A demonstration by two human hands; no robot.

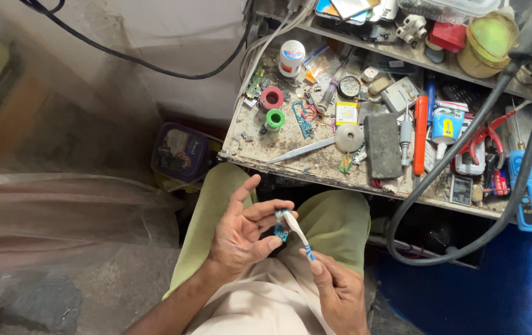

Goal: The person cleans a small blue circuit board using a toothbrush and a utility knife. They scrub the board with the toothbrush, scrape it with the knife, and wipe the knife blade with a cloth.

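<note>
My left hand (pixel 241 232) is raised over my lap, palm up, pinching a small blue-green circuit board (pixel 281 227) between thumb and fingertips. My right hand (pixel 339 290) grips the blue and white handle of a toothbrush (pixel 297 231). The brush head rests against the small board. Both hands hover above my knees in green trousers, just in front of the cluttered workbench (pixel 290 162).
The dirty workbench carries tweezers (pixel 302 151), red tape roll (pixel 272 97), green tape roll (pixel 274 119), a grey block (pixel 382 145), an orange-handled tool (pixel 421 134), red pliers (pixel 484 138) and a blue device (pixel 531 192). Black cables (pixel 464 149) hang at right. A dark tub (pixel 179 152) sits on the floor.
</note>
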